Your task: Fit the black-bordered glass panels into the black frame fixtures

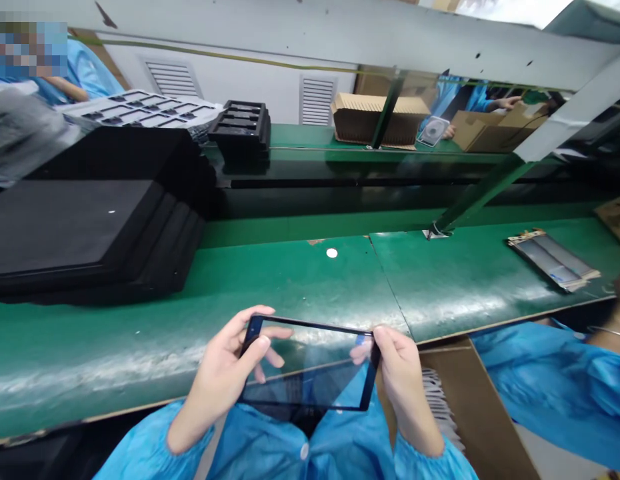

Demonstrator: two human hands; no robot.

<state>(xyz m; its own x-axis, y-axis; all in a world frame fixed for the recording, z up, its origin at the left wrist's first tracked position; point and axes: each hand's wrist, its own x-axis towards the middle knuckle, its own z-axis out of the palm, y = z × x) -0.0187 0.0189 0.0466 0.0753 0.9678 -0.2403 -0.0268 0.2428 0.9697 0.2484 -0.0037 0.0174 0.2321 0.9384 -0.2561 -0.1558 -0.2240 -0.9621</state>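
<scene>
A clear rectangular panel with a black border (310,363) is held up over the near edge of the green bench. My left hand (225,373) grips its left end, thumb on the front, with fingers showing through the clear part. At the right end my right hand (403,380) pinches the border, its thumb near the top right corner. The panel is tilted slightly, its right side a little lower. Blue sleeves show through it. Beyond it, a small white round spot (332,253) lies on the bench.
Stacked black foam trays (90,220) fill the left of the green bench (290,287). Thin framed panels (553,260) lie at right. A green post (480,193) rises behind. An open cardboard box (480,407) stands below right, beside another person's blue sleeve (555,380).
</scene>
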